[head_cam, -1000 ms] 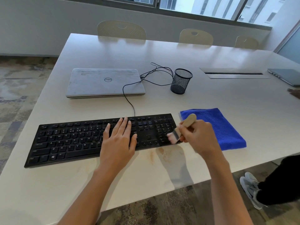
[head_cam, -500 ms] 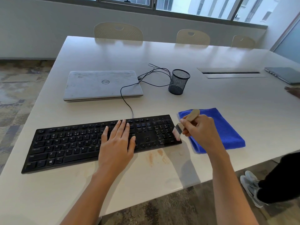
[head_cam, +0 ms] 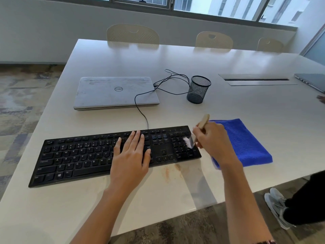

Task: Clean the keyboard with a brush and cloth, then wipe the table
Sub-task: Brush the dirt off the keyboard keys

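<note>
At a smooth white table (head_cam: 228, 111) below windows (head_cam: 219, 6), I am resting my left hand (head_cam: 131, 155) flat, fingers straight, on the black keyboard (head_cam: 79, 159) and gripping a wooden brush (head_cam: 202, 123) in my right hand (head_cam: 212, 143) over its number pad; a plush blue folded cloth (head_cam: 246, 143) is lying just right of the keyboard.

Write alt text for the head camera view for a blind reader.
The person's right hand holds a wooden-handled brush, bristles on the number pad of a black keyboard; the left hand lies flat on the middle keys. A folded blue cloth lies beside the keyboard on the white table.
</note>
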Motion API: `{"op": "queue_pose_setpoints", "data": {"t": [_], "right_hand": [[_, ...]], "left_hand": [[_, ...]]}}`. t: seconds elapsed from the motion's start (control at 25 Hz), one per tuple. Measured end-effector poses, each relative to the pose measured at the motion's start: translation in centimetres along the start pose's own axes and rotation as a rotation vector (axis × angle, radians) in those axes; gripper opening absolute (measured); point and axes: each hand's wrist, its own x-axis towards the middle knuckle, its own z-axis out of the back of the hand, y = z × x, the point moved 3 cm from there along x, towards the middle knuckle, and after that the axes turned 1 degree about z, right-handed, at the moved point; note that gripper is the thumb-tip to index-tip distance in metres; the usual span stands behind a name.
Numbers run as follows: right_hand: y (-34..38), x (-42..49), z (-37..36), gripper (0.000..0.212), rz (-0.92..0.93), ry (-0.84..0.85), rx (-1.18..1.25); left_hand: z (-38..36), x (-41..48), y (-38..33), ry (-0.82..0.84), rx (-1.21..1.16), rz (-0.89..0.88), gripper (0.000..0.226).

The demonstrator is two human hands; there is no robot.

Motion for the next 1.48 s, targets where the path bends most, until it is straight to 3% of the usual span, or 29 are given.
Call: {"op": "queue_pose_setpoints", "data": {"t": [0.12,0.24,0.36,0.56,0.64,0.8,0.88,1.12,1.2,1.36,1.48], "right_hand": [[-0.5,-1.3,1.7,0.038,-0.063,0.151,-0.001],[0.8,-1.0,1.9,0.034,-0.032,0.179,0.083],[1.7,0.9,0.4,0.028,0.023,0.086,0.161],[1.9,2.2,-0.8,0.038,0.092,-0.094,0.080],[1.7,1.0,-0.5,0.042,0.078,-0.040,0.077],[0.9,-0.7,1.1,0.033,-0.071,0.263,0.051],[1.2,-0.6,1.7,0.030,-0.087,0.332,0.032],[3.1,2.3,-0.2,0.027,0.072,0.005,0.136],[3.3,2.2,-1.0,0.024,0.086,-0.034,0.234],[2.7,0.1,-1.2,0.038,0.058,0.034,0.140],[2.2,-1.2,0.0,0.038,-0.032,0.252,0.087]], "left_hand": [[0.0,0.0,0.0,0.001,0.002,0.002,0.057],[0.0,0.0,0.0,0.004,0.004,0.005,0.058],[0.0,0.0,0.0,0.004,0.008,0.002,0.058],[0.0,-0.1,0.0,0.006,0.009,0.003,0.058],[0.1,0.0,-0.1,0.004,0.008,0.003,0.058],[0.1,0.0,-0.1,-0.004,0.005,0.005,0.057],[0.1,-0.1,0.0,-0.005,0.002,0.005,0.057],[0.1,0.0,-0.1,-0.002,0.007,0.005,0.058],[0.1,-0.1,-0.1,-0.006,0.009,0.005,0.057],[0.1,0.0,-0.1,-0.007,0.009,0.004,0.056],[0.0,-0.1,0.0,-0.006,0.006,0.005,0.056]]}}
